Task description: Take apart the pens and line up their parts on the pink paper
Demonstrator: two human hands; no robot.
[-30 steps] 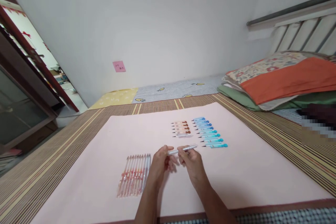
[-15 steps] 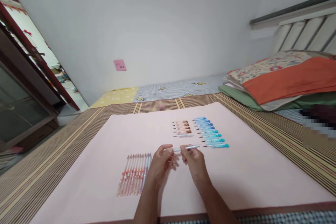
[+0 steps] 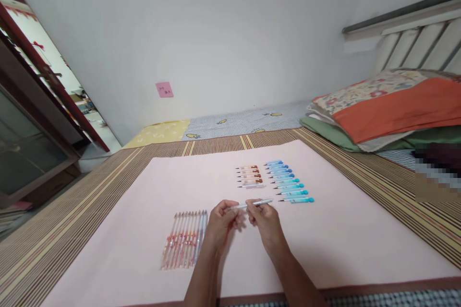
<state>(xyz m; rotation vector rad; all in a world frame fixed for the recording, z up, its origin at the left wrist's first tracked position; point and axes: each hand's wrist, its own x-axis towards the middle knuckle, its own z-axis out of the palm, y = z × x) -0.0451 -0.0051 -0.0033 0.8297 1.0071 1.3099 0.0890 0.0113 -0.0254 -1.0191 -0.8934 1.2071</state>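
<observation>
A slim white pen (image 3: 265,201) is held nearly level above the pink sheet (image 3: 137,211). My right hand (image 3: 264,220) pinches it around the middle, with one end sticking out to the right. At the pen's left end, my left hand (image 3: 223,220) closes thumb and fingers on it; the tip is partly hidden there. Just beyond the hands lies a white pen (image 3: 254,186), below a short column of brown-ended pens (image 3: 252,176). Blue and turquoise pens (image 3: 291,186) form a column to the right. Left of my left hand, several clear, pink-patterned pens (image 3: 183,240) lie side by side.
The sheet lies on a striped mat (image 3: 118,172). Folded bedding with an orange band (image 3: 403,110) is stacked at the right, under a radiator (image 3: 418,41). A pink note (image 3: 164,89) is stuck to the wall behind. A doorway (image 3: 54,67) opens at far left.
The pen has shifted slightly left, with its left end deeper between my left fingers. Both hands have barely moved, and the rows of pens stay as they were.
</observation>
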